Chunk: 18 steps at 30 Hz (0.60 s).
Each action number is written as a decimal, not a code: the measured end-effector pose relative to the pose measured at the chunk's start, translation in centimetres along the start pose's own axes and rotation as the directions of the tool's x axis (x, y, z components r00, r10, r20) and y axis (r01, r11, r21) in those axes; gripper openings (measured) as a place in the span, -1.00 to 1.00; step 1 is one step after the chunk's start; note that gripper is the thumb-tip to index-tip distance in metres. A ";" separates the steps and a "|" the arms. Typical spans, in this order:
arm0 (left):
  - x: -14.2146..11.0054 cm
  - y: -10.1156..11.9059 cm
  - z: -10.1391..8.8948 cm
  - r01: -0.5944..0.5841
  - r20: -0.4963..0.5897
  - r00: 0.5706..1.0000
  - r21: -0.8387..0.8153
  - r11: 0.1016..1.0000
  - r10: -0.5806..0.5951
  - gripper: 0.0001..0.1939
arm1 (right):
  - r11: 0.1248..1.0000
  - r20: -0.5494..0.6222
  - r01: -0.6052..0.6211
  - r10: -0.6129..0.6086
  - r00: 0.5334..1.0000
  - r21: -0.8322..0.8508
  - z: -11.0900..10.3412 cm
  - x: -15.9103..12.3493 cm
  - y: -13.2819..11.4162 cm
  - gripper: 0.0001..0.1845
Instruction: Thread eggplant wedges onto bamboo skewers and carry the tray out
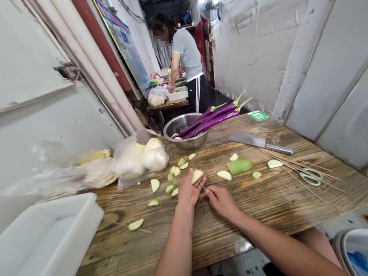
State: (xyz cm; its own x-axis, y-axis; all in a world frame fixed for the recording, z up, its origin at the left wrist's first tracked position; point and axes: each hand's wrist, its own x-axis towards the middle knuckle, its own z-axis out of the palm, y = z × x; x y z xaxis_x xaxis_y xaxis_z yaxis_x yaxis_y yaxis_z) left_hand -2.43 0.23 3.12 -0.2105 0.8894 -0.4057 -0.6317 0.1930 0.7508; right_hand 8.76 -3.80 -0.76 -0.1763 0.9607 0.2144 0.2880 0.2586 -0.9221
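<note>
Left hand [187,193]: palm up, mid-table, fingers and thumb about a green slice [197,176]. Right hand [223,202]: just beside it, thumb and fingertips pinching a thin stick [204,187] that points toward the left hand; whether its tip touches the slice, cannot tell. Hazard one, likeliest: a pricked finger on the left hand, cause, the stick slipping or coming through the slice with fingers behind it. Hazard two: a split slice, cause, an off-centre or slanted push. Hazard three: a bent or snapped stick, cause, pressure from its far end. Loose slices [155,185], scattered left of the hands, one at near left across a stick: could be swept aside by a forearm. Cut green piece [240,166], right of the hands: could fan apart if nudged. Cleaver [247,138], far right, handle over the stick bundle [303,163]: could swing round if sticks are tugged from beneath. Scissors [310,177], right, tangled among those sticks: could drag along likewise. Eggplants [223,117], far side, stems well past the rim of a metal bowl [188,143]: could tip or roll out if knocked, being top-heavy on one side.
</note>
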 end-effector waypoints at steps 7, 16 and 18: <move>-0.1 -0.1 0.2 0.032 -0.028 0.999 -0.032 0.999 -0.033 -0.93 | 0.998 -0.039 0.001 -0.004 0.999 -0.065 0.2 -0.2 -0.1 -0.71; -0.7 -1.5 1.2 0.045 0.014 0.999 0.021 0.999 -0.045 -0.89 | 0.998 -0.102 -0.011 0.003 0.995 -0.070 0.3 0.6 -0.1 -0.71; -0.8 -1.9 1.4 0.036 0.030 0.999 0.032 0.999 -0.037 -0.88 | 0.998 -0.110 -0.018 0.012 0.994 -0.056 0.3 1.0 0.1 -0.71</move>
State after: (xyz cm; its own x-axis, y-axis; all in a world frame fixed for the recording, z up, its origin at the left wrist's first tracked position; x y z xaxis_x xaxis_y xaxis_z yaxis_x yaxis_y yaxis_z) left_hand 0.04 -0.28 2.78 -0.1648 0.8936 -0.4176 -0.6147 0.2381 0.7519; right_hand 8.35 -2.87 -0.68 -0.0685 0.9689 0.2377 0.3430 0.2466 -0.9064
